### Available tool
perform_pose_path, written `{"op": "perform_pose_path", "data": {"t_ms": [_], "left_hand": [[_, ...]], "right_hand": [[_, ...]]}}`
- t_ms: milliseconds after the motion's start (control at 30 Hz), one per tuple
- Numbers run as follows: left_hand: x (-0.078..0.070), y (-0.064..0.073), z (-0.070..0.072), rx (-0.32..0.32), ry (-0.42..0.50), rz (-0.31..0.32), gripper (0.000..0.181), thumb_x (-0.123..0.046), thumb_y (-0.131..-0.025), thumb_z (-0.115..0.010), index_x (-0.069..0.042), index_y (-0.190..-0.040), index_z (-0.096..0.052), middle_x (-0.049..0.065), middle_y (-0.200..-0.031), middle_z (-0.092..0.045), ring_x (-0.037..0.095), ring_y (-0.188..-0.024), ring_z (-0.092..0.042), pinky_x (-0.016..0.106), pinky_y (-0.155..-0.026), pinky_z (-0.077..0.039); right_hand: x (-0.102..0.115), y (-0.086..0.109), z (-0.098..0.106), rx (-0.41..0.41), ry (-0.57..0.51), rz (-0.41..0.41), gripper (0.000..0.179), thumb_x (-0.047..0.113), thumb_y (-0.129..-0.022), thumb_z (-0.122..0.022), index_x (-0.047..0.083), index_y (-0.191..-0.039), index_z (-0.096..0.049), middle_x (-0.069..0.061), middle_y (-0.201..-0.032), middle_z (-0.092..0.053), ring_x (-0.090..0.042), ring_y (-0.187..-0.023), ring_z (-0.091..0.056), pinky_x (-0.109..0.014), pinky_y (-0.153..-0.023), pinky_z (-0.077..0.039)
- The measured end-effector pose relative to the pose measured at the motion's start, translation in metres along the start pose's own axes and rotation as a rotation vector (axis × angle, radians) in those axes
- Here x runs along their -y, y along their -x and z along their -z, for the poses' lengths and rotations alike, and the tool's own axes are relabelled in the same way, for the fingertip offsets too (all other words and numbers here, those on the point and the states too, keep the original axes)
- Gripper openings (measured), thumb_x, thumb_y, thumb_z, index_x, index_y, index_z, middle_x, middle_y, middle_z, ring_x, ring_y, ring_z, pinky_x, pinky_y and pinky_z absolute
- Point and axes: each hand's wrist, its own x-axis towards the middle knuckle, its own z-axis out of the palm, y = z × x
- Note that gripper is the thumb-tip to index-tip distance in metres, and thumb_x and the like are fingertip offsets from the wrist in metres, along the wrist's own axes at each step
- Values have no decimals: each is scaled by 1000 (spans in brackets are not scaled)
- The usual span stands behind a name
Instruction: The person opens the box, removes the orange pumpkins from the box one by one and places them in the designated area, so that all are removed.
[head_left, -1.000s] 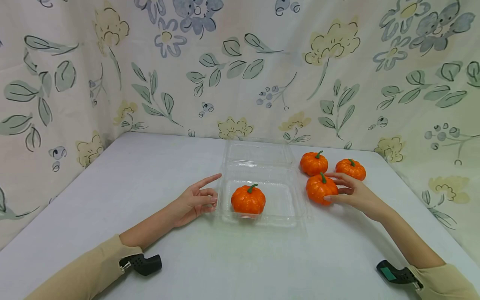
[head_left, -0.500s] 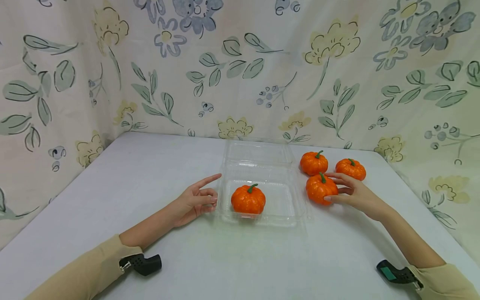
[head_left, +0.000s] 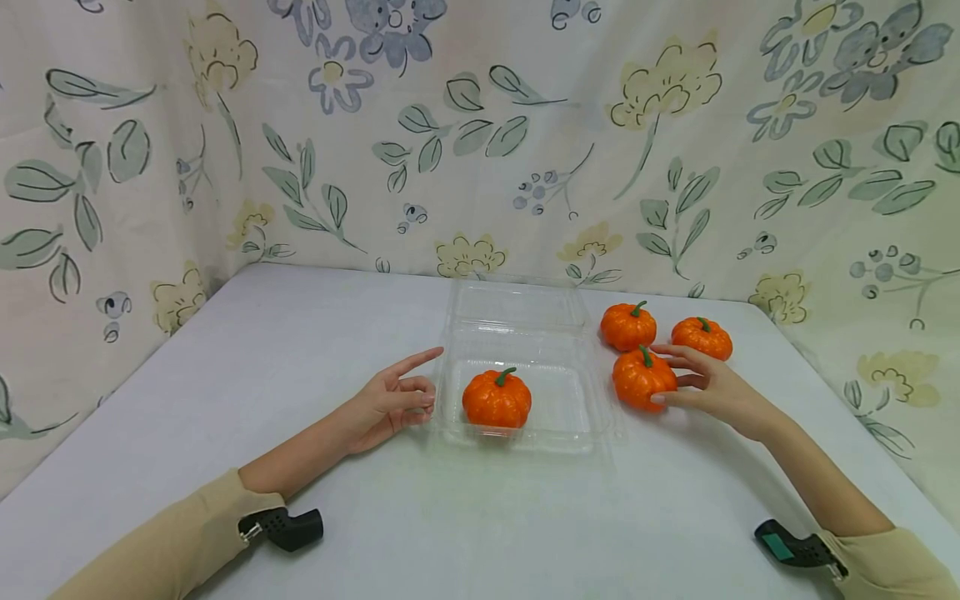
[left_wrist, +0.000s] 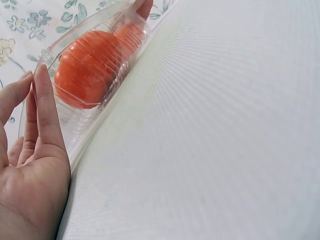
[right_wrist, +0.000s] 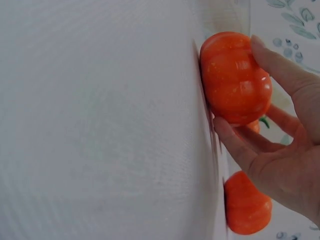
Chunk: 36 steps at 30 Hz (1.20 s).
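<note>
My left hand (head_left: 390,408) is at the left edge of an open clear plastic clamshell container (head_left: 562,400), pinching its rim between thumb and fingers while the index finger points along the side. Inside the container, at its left, sits a small orange pumpkin (head_left: 497,400) with a green stem. To the right of the container, my right hand (head_left: 716,392) holds another orange pumpkin (head_left: 639,380), thumb on the near side and fingers behind. The right wrist view shows that pumpkin (right_wrist: 235,77) upright against the table surface, between thumb and fingertips.
Two more orange pumpkins lie behind the right hand: one at the back (head_left: 627,327), the other farther right (head_left: 703,337). The container's raised lid (head_left: 517,304) extends toward the back of the white table (head_left: 337,317). A floral curtain (head_left: 480,125) hangs around the table.
</note>
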Motion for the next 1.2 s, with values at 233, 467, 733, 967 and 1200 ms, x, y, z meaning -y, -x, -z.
{"op": "perform_pose_path", "data": {"t_ms": [233,467,733,967,1200], "left_hand": [[1,0,1,-4,-6,2,77,7,-103,-56,-10,-169,-20,-3,-93,-64,9,-84,-66,21,-81,-62],[1,0,1,-8,-6,3,77,7,-103,-55,-10,-169,-20,-3,-93,-64,9,-83,-66,21,-81,-62],[0,0,0,0,-8,-1,76,7,-103,-54,-10,-169,-19,-3,-94,-65,9,-84,-66,21,-81,-62],[0,0,1,-12,-18,6,76,7,-104,-54,-11,-169,-20,-3,-94,-65,10,-84,-66,21,-81,-62],[1,0,1,-16,-17,6,75,7,-104,-53,-11,-169,-21,-3,-94,-65,9,-84,-66,21,-81,-62]], "right_hand": [[2,2,2,0,1,-2,74,24,-98,-77,3,-159,-41,-24,-161,-42,-48,-132,-56,-14,-90,-53],[2,3,3,-11,-5,-1,74,24,-98,-77,4,-160,-42,-23,-161,-43,-47,-130,-58,-17,-90,-55],[5,5,5,-13,7,5,72,24,-100,-75,4,-160,-41,-23,-161,-44,-47,-132,-57,-17,-90,-55],[6,4,8,-18,25,17,70,24,-102,-72,2,-160,-40,-24,-156,-50,-41,-130,-59,-17,-90,-55],[9,5,12,-42,36,15,67,27,-104,-68,0,-159,-40,-25,-156,-51,-8,-119,-66,-14,-89,-53]]}}
